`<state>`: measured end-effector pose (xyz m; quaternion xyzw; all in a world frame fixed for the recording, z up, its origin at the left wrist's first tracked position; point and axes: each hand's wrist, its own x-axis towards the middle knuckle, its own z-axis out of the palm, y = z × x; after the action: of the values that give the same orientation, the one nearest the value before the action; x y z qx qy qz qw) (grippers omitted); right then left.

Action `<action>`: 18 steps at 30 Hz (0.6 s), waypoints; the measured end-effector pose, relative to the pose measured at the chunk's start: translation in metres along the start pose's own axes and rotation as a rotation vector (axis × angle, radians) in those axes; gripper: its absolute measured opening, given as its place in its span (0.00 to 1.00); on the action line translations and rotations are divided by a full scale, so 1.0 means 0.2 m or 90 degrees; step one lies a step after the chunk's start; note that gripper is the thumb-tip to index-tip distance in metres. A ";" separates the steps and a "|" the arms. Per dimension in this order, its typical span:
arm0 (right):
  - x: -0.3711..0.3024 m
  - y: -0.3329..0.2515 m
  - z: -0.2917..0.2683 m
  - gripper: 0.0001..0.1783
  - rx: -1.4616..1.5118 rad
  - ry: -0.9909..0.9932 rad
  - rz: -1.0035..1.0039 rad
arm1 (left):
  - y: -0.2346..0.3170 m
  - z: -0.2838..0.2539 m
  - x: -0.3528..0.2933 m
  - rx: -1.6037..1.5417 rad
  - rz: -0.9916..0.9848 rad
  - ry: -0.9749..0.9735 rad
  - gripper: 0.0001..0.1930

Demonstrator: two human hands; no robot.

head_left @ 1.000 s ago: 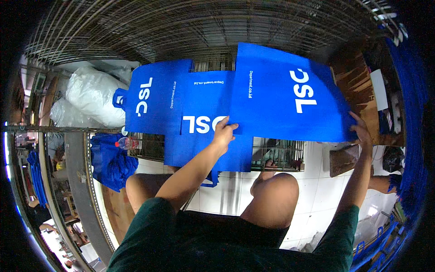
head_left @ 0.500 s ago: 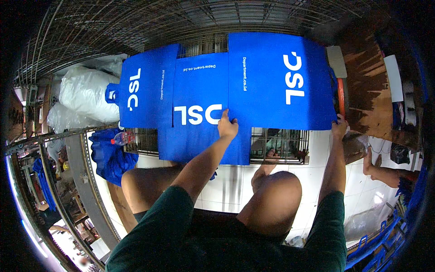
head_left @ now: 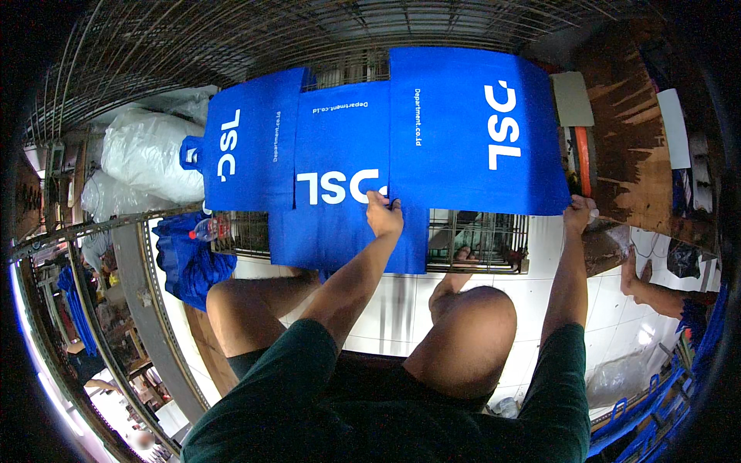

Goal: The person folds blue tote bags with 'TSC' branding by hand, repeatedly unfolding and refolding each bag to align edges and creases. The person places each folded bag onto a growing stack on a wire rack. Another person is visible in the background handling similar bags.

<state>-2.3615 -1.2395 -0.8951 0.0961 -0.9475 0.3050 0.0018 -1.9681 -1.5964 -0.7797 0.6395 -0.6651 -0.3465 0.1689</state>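
Three blue fabric pieces with white print lie overlapping on a wire rack. The large right fabric panel [head_left: 455,139] has its near right corner pinched between the fingers of my right hand [head_left: 577,214]. My left hand [head_left: 384,216] is closed at that panel's near left corner, where it meets the middle fabric panel [head_left: 340,139]; its thumb and fingers come together on the edge. The left fabric panel [head_left: 255,177] lies flat, with a blue handle loop [head_left: 191,153] beside its outer edge. The middle panel hangs toward my knees.
Wire mesh [head_left: 231,46] rises behind the rack [head_left: 494,247]. Plastic-wrapped bundles [head_left: 147,158] and a clear bottle [head_left: 207,229] are at left. A brown board [head_left: 629,147] and an orange-edged object [head_left: 581,162] stand at right. Another person's leg [head_left: 652,293] shows far right.
My left hand's index finger, stretched out before, is now drawn in, and the fingers close at the panel's corner. My right hand keeps its grip. The whole view has shifted slightly.
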 end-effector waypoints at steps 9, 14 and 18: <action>-0.10 -0.32 -0.06 0.18 0.036 -0.062 0.021 | -0.06 -0.03 0.02 -0.013 0.018 0.017 0.17; -0.06 -0.20 0.04 0.18 0.099 -0.034 0.011 | -0.08 -0.06 0.02 0.001 0.018 0.015 0.17; 0.09 0.28 0.03 0.17 0.389 0.021 0.078 | -0.04 0.03 0.01 -0.015 0.025 -0.032 0.17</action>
<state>-2.3882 -1.2016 -0.9306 0.0300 -0.8159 0.5767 -0.0299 -1.9669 -1.5971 -0.7905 0.6156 -0.6773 -0.3670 0.1665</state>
